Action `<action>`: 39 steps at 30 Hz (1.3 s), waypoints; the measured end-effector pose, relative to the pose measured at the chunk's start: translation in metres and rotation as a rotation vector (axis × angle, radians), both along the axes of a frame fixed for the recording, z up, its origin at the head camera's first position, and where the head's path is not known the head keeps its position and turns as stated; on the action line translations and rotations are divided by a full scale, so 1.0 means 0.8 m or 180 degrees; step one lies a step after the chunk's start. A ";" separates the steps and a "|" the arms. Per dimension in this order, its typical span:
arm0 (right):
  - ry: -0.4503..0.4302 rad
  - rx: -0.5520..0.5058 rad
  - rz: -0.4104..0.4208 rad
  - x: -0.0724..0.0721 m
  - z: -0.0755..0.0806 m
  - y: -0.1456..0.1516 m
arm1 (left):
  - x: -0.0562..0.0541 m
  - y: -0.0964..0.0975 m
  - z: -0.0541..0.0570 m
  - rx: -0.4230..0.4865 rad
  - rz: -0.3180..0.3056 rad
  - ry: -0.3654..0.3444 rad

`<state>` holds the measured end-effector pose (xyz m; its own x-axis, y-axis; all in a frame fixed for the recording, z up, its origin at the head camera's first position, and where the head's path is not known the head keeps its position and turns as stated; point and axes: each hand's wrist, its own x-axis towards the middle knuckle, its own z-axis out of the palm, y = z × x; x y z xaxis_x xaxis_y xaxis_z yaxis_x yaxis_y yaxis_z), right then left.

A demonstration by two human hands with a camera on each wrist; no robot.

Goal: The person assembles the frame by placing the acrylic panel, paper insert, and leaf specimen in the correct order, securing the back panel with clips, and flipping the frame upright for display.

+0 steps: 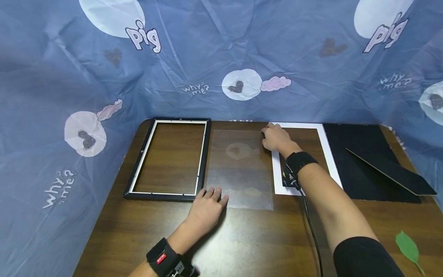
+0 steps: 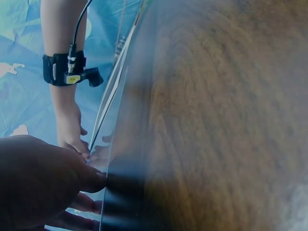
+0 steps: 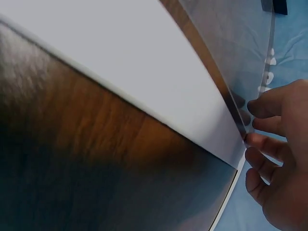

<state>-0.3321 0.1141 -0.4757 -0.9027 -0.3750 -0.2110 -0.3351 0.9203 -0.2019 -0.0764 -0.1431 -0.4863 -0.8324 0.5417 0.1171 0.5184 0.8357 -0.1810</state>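
A clear plastic sheet (image 1: 242,173) lies flat between the black photo frame (image 1: 125,194) and a white mat border (image 1: 331,159). My right hand (image 1: 277,138) is at its far right corner, beside the mat, fingers curled. In the right wrist view its thumb and index fingertips (image 3: 251,108) pinch the sheet's edge right by the mat's corner. My left hand (image 1: 205,211) rests palm down at the sheet's near left corner, by the frame's corner, with fingers fairly straight. Its thumb and fingertips (image 2: 100,179) reach the sheet's edge in the left wrist view.
Right of the mat lies a black backing board (image 1: 356,169) with its easel leg (image 1: 398,175) sticking up. A green leaf (image 1: 407,246) is at the near right of the wooden table (image 1: 263,238). A black cable (image 1: 311,227) trails from the right wristband. Blue patterned cloth (image 1: 194,50) hangs behind.
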 end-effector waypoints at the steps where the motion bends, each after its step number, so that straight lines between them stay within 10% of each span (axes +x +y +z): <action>1: 0.0015 -0.0004 -0.0033 -0.001 -0.001 0.001 | 0.000 0.000 0.000 -0.0003 -0.0015 0.0011; 13: 0.0092 -0.0115 -0.0276 -0.015 -0.022 0.001 | 0.002 0.007 -0.005 0.0000 -0.0102 0.0285; 30: -0.0161 -0.0005 -0.0471 -0.029 -0.037 0.005 | 0.012 0.015 -0.009 -0.0144 0.0101 -0.0186; 39: -0.0111 -0.1665 -0.0834 -0.045 -0.002 -0.010 | -0.003 0.001 -0.008 -0.0036 0.0117 0.0027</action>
